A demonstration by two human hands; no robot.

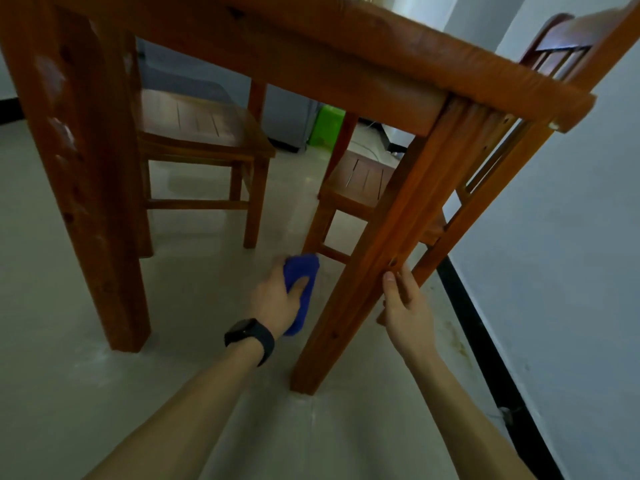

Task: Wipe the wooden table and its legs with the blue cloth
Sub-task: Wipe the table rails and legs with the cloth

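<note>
Seen from low down, under the edge of the wooden tabletop (398,60); two of its legs in view, the near leg (374,247) slanting from the corner down to the pale floor (86,393), the other leg (79,174) thick and close at the left. Blue cloth (300,289) bunched in the left hand (277,299), grip pressed together around it, thumb on top of the fabric, cloth sticking out above and below the fist. Cloth just beside the near leg, on its left face about midway down; contact with the wood cannot be told for sure. Black watch (250,336) strapped on the left wrist. Right hand (407,299) on the opposite side of the same leg, grip wrapped on the leg's right edge, thumb laid flat along the grooved front, the other fingers hidden behind the wood. Both forearms bare, reaching in from the bottom edge. Two wooden chairs behind: one chair (201,140) under the tabletop at the left, a second chair (360,181) right behind the near leg, its slatted back rising past the tabletop corner. Green container (327,124) far back on the floor; white wall (571,237) at the right with a black skirting strip along its base.
</note>
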